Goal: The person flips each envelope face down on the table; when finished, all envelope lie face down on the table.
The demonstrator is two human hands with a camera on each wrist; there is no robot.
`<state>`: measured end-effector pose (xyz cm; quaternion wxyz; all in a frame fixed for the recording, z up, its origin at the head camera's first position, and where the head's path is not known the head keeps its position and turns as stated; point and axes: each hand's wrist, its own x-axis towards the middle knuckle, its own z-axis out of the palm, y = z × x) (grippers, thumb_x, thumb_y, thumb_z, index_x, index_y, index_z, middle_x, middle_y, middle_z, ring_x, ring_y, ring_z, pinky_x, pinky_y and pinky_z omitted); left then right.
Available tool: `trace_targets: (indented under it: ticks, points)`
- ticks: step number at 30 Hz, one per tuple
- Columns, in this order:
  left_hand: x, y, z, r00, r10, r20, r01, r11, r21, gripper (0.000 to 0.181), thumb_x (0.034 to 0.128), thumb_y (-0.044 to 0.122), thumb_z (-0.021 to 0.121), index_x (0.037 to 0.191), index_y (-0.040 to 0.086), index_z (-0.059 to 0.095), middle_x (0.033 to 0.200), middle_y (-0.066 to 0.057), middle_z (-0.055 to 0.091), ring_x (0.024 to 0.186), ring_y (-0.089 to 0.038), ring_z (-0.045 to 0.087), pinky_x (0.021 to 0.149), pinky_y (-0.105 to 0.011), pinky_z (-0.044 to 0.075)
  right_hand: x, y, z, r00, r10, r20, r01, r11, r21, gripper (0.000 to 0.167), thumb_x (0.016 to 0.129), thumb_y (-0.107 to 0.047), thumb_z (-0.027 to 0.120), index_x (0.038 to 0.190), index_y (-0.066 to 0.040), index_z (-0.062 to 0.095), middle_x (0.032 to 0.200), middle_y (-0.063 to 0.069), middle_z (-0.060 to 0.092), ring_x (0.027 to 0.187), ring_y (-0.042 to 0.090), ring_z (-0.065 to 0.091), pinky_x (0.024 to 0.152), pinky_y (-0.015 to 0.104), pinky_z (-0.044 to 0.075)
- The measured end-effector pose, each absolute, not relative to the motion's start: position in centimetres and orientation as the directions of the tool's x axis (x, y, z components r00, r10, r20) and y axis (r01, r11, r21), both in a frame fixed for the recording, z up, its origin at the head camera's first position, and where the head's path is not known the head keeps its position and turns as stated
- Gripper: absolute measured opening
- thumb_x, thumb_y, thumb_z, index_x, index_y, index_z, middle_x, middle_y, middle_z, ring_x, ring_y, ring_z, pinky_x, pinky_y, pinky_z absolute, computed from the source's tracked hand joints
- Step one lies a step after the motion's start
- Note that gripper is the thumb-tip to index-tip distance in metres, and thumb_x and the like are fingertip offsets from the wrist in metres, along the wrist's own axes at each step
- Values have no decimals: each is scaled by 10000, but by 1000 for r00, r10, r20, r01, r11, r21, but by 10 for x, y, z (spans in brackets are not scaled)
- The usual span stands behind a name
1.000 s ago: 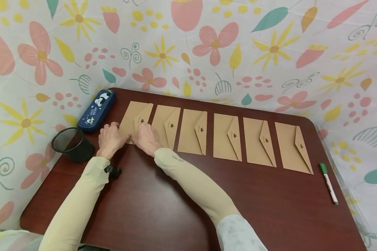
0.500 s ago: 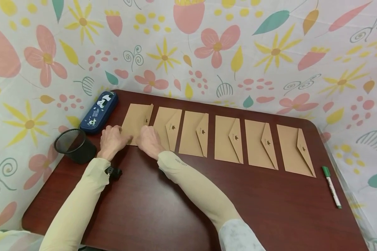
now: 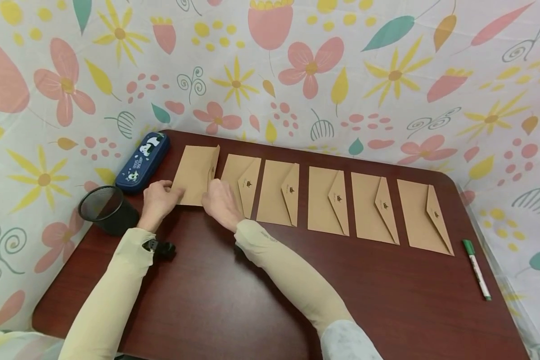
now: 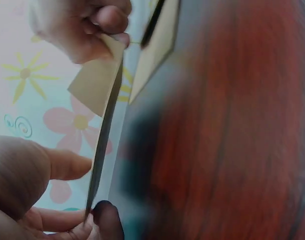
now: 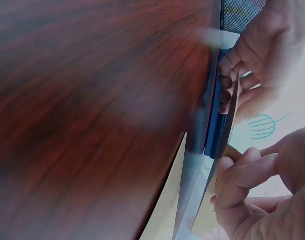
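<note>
Gripping leftmost brown envelope (image 3: 192,175) with both hands (image 3: 159,202) (image 3: 222,203), near edge above table (image 3: 216,295)

Soft, even light fills the head view, laying a pale sheen on the glossy, dark reddish-brown wooden surface (image 3: 225,285) and faint, soft-edged shadows below my pale cream sleeves (image 3: 108,290). Close to my wrist cameras, that surface smears out of focus, while the white, flower-printed wall covering (image 4: 27,107) behind my left fingers (image 4: 67,165) looks hazy and washed out.
</note>
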<state>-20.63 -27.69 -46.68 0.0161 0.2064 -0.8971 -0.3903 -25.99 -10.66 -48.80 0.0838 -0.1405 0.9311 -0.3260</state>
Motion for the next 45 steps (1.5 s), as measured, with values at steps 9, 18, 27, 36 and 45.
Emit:
trace_targets:
  ticks: [9,18,27,36,45]
  points:
    - [-195,-270,-445,-885,-396,-246,-365,261,894,489,1037,124,706,1485,-35,593,966,-11,747,730,-5,671,663,-126,548,-255,-96,-487,-936,-349,-39,-234,703,-672,410,986,-75,564,618,-178,416,606,-70,324,503,107,342,437,284,335]
    - [-193,-264,-438,-888,-389,-244,-316,131,940,493,1053,109,704,1506,-9,547,880,125,636,740,13,661,713,-131,563,-263,-92,-505,-928,-369,48,-293,646,-705,368,1133,-317,486,1241,-81,748,683,-17,620,503,106,551,526,260,442]
    - [-193,-264,-439,-889,-381,-255,-321,120,940,507,1071,145,690,1536,16,537,910,122,649,738,22,679,714,-133,572,-246,-80,-475,-943,-330,-31,-150,508,-849,472,1034,-238,660,1412,45,667,443,-95,463,389,38,453,480,220,392]
    - [-192,-268,-440,-899,-364,-243,-339,227,913,557,1012,195,776,1485,-21,577,938,77,664,684,18,651,655,-170,557,-231,-76,-455,-956,-259,-141,34,375,-926,580,985,-199,790,1492,12,601,857,-19,637,745,99,588,791,260,500]
    - [-191,-270,-444,-893,-323,-313,-427,391,815,681,973,376,821,1506,25,584,1365,-238,697,967,-147,685,710,-164,524,-226,-74,-450,-945,-297,-139,80,200,-976,426,946,-64,746,1347,-101,607,846,8,639,676,160,639,599,249,528]
